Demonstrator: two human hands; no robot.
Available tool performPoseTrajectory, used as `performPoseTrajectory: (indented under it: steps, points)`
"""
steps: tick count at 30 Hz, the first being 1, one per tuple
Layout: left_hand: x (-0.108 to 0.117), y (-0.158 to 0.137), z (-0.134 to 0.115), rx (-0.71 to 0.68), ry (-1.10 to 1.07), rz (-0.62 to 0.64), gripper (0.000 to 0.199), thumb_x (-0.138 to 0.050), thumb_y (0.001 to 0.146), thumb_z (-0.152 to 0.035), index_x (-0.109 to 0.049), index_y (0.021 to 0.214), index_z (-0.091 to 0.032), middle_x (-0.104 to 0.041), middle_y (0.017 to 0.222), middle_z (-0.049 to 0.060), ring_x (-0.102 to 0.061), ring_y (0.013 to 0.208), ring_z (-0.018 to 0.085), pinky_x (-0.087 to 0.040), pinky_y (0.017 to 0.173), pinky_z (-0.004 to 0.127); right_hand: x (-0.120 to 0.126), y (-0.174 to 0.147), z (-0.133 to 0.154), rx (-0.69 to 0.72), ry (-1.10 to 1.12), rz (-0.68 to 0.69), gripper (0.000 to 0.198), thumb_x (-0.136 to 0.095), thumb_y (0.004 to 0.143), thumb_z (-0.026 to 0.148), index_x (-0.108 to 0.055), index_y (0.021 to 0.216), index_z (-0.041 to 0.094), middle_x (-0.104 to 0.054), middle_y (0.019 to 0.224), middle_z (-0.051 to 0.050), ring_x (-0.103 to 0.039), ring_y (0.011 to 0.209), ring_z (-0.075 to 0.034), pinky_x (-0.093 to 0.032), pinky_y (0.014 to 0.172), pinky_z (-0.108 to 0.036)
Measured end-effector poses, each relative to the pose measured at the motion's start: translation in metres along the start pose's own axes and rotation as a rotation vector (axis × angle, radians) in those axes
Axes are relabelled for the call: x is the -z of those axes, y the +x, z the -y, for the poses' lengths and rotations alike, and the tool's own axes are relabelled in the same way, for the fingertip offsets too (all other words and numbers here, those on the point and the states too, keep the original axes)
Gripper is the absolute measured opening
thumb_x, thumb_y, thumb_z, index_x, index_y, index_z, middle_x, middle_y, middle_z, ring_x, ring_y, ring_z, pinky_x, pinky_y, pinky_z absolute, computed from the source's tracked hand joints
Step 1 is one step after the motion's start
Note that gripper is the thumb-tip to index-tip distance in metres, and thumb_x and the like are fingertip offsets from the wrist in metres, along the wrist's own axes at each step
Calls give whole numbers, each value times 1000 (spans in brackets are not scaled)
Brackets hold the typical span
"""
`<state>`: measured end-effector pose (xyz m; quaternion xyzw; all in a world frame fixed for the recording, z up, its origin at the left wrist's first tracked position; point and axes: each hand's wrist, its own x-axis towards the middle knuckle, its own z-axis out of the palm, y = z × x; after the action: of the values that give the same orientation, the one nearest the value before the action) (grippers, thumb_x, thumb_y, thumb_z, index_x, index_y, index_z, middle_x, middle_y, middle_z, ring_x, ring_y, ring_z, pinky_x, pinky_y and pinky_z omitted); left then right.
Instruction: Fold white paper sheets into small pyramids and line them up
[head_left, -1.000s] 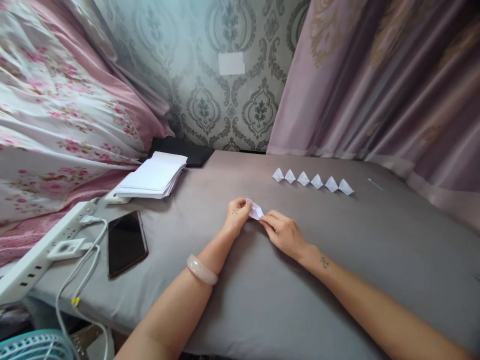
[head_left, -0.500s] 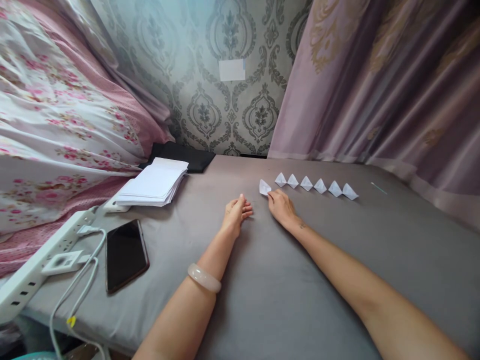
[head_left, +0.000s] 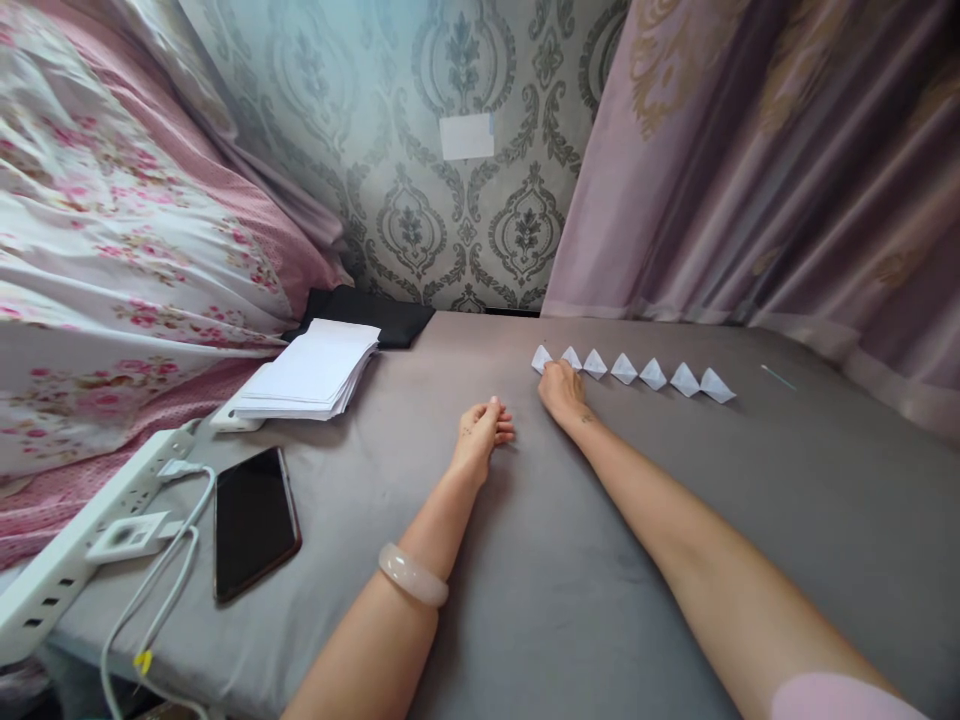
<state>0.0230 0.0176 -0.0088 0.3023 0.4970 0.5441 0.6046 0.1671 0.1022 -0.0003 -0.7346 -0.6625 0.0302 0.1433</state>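
A small, white, pointed shape of folded paper [head_left: 541, 358] sits at the left end of a row on the grey, cloth-covered surface [head_left: 562, 600]. Six more white folded-paper shapes [head_left: 624, 369] run off to its right. The paper looks very light. It should be a bit stiff along the folds, but easy to squash, and not very slippery. A soft pinch low on a folded edge seems best — a hard squeeze could bend the point.

The right hand [head_left: 562, 388] reaches far out, back side up, with its wrist almost straight. Its fingers bend in close together and seem to touch the low right side of the end shape. The hand hides the tips — I cannot tell if this grip pinches the paper or only rests by it. The left hand [head_left: 482, 435] waits nearer the body, thumb on top, fingers loosely curled. Its grip is half open and has nothing in it.
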Motion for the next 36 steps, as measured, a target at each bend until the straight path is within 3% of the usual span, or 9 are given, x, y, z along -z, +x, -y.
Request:
performPoseTrajectory:
  steps: [9,13,16,25,29,36]
  points:
    - [-1,0,1,-11,37,14,23,-57,89,-31,-61,81,-10,-62,73,6,-57,55,8,-47,55,21,2,-2,0,7,33,-11,38,-32,95,18,-56,124,12,-59,119,-19,-60,106,-27,-42,85,-34]
    - [1,1,1,-7,40,19,22,-60,87,-30,-61,80,-10,-62,72,5,-56,53,8,-47,55,21,11,-29,-1,47,49,-30,39,-36,95,20,-47,131,11,-58,122,-19,-59,107,-27,-43,85,-34]
    - [1,3,3,-12,61,19,18,-62,85,-27,-60,80,-10,-62,72,5,-55,52,7,-47,54,21,20,-61,-6,116,57,6,35,-41,93,22,-52,126,12,-61,118,-17,-60,105,-26,-44,84,-33]
    - [6,-2,6,-84,186,67,18,-68,77,-26,-60,78,-11,-63,68,4,-58,54,9,-47,59,23,28,-151,-40,526,190,118,25,-49,92,27,-65,108,16,-62,111,-10,-55,106,-22,-42,95,-33]
    - [9,-8,10,-138,271,108,17,-68,76,-27,-62,78,-11,-64,67,3,-58,56,10,-47,62,24,23,-166,-47,554,274,40,28,-44,94,25,-64,112,16,-61,117,-11,-52,110,-21,-42,97,-33]
    - [7,-14,7,-162,426,160,13,-67,74,-24,-61,77,-13,-63,66,1,-58,62,10,-47,68,24,24,-166,-49,594,250,37,28,-43,95,22,-66,109,13,-62,114,-11,-53,107,-20,-42,98,-33]
